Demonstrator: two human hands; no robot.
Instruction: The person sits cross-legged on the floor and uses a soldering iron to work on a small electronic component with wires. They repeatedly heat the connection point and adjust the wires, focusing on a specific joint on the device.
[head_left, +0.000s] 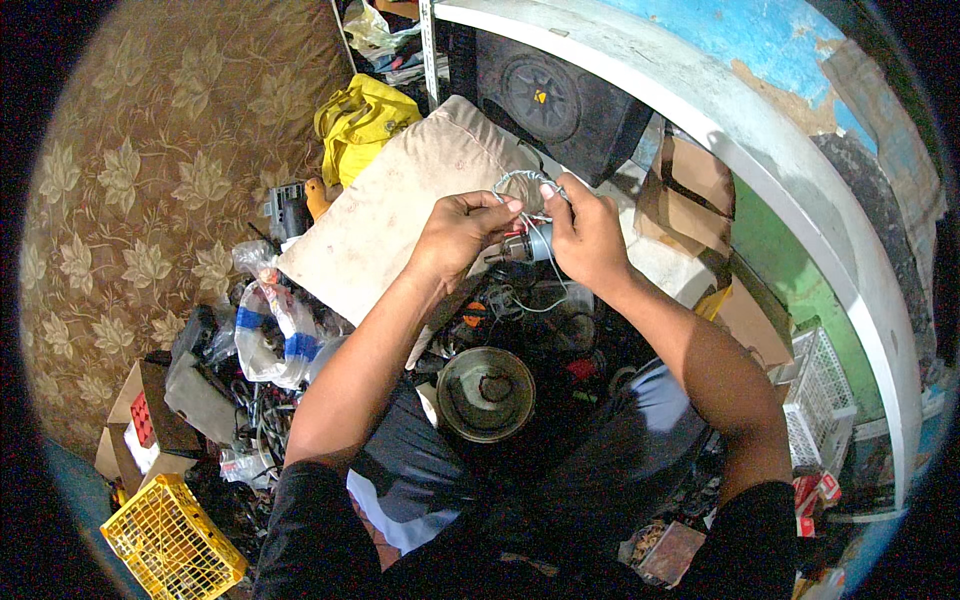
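Observation:
A thin whitish wire (519, 175) arches between my two hands, its upper part twisted on itself. My left hand (462, 236) pinches one end of the arch between thumb and fingertips. At the other end, my right hand (588, 228) is closed on the wire with thumb and forefinger. A loose length of the same wire hangs below the hands, curving down over dark clutter. Just under the fingers is a bluish cylindrical part (541, 242), partly hidden. Behind the hands lies a stained beige cushion (390, 215).
A round metal bowl (486, 394) sits between my legs. A black speaker box (556, 98) and cardboard boxes (690, 195) stand beyond, right. Left are a yellow bag (366, 128), a plastic-wrapped roll (272, 335) and a yellow basket (174, 540). A white basket (818, 405) stands right.

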